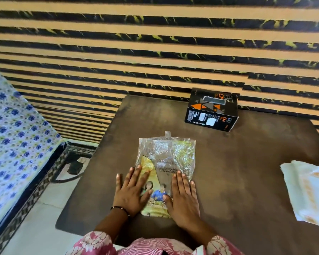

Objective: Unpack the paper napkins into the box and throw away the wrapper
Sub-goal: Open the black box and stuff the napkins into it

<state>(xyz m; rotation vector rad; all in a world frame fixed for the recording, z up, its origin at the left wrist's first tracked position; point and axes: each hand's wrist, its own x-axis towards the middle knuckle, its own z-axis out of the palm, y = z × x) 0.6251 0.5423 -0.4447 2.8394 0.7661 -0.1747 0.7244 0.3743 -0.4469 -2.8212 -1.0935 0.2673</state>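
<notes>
Here, crinkled clear plastic wrapper (pixel 166 162) with yellow printed panel lies flat at lower centre of frame on dark brown table (pixel 247 162). Left hand (pixel 132 192) and right hand (pixel 182 196) rest on its near end, palms down, fingers spread (pinching nothing). Black cardboard box (pixel 212 111) with orange triangles, slot on top, sits upper right of wrapper, well apart. White folded paper napkins (pixel 309 192) at right edge.

left grip (pixel 131 192): flat, palm down | right grip (pixel 182 196): flat, palm down
</notes>
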